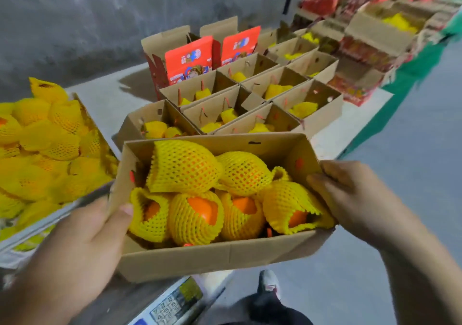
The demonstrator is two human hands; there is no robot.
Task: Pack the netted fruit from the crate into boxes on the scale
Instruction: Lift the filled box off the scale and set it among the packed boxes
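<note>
Nearest the camera, a scale keypad (172, 304) shows at the bottom edge, with a dark shoe (268, 284) on the grey floor (412, 174) beside it. Just above, both hands hold an open cardboard box (225, 254) by its short ends. The left hand (82, 239) grips the left end, thumb hooked over the rim and touching a netted fruit inside. The right hand (357, 197) grips the right end, thumb curled over the rim above another fruit. Whether the box rests on the scale or is lifted off it cannot be told. Inside lie several oranges in yellow foam netting (195, 214), packed close and touching, with bare orange peel showing through the net openings of those in the near row.

Left of the box, the crate (37, 229) is heaped with more netted fruit (50, 144). Behind the held box, on a pale tabletop (112, 99), stand rows of open cardboard boxes (250, 109) set side by side, each with yellow-netted fruit low inside. Two red printed flaps (190, 64) rise upright at the back of those rows. Farther right, blurred, more red-printed boxes (362, 49) stand open and stacked, against a grey wall (100, 12).
</note>
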